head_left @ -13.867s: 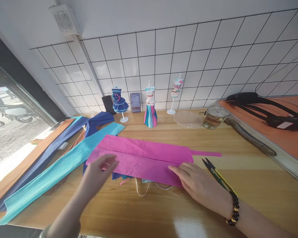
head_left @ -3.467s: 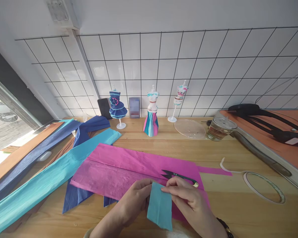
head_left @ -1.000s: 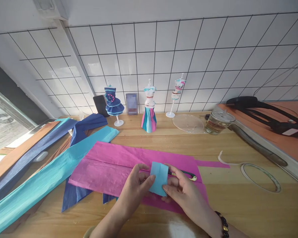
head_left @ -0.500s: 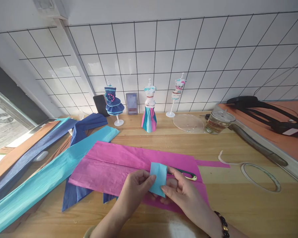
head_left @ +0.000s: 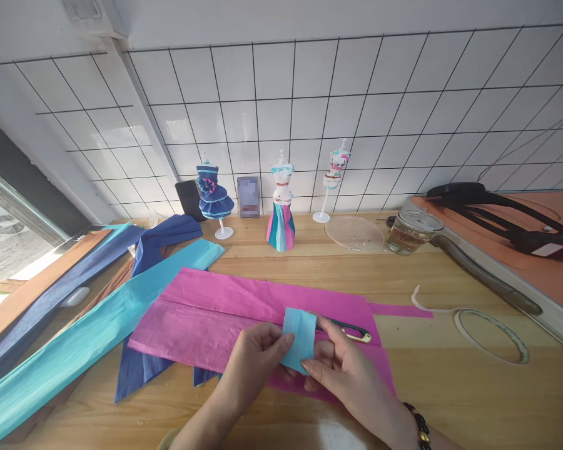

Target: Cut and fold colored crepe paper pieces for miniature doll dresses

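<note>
Far left on the bench [head_left: 450, 400]: long turquoise crepe strip [head_left: 94, 340], dark blue strips beside it. Pink crepe sheet [head_left: 206, 309] flat mid-bench. Left hand [head_left: 258, 356] pinches the left edge of a small turquoise paper piece [head_left: 299, 330], thumb on top. The piece is held just above the pink sheet. Right hand [head_left: 344, 375] grips its lower right corner, fingers closed on it. Snips [head_left: 351, 330] lie on the sheet just behind. Tape ring [head_left: 490, 326] further right.
</note>
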Demonstrator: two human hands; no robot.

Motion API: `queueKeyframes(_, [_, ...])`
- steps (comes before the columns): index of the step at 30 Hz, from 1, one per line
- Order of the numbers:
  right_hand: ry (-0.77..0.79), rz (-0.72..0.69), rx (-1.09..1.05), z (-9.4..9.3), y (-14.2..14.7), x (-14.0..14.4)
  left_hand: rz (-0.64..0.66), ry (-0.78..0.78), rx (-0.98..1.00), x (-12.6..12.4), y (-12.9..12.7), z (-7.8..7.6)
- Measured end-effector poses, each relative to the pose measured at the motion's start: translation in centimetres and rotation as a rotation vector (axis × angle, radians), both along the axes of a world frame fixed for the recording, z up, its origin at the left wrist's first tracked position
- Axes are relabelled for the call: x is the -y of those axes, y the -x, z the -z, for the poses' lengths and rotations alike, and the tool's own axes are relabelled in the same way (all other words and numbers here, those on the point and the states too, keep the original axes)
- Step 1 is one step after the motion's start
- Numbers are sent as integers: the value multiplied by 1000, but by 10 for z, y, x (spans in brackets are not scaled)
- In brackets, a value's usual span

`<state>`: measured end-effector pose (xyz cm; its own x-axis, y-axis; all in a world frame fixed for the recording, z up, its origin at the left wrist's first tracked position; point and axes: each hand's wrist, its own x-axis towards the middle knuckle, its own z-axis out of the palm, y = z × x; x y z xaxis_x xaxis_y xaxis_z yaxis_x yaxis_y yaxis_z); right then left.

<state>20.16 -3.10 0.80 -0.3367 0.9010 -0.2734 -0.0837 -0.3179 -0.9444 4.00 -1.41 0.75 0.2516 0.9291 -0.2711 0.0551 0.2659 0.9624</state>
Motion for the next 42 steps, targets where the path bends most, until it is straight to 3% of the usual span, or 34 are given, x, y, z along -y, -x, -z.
queueKeyframes(15, [-20, 16, 52, -1, 0, 0, -42, 32, 77, -2, 0, 6])
queueKeyframes(21, [-60, -4, 6, 5, -2, 0, -47, 42, 104, -3, 2, 1])
queueKeyframes(31, [-127, -51, 46, 1, -3, 6, 195, 58, 158, 0, 5, -7])
queueKeyframes(42, [-296, -83, 312, 9, -7, 6, 73, 97, 141, -1, 7, -3])
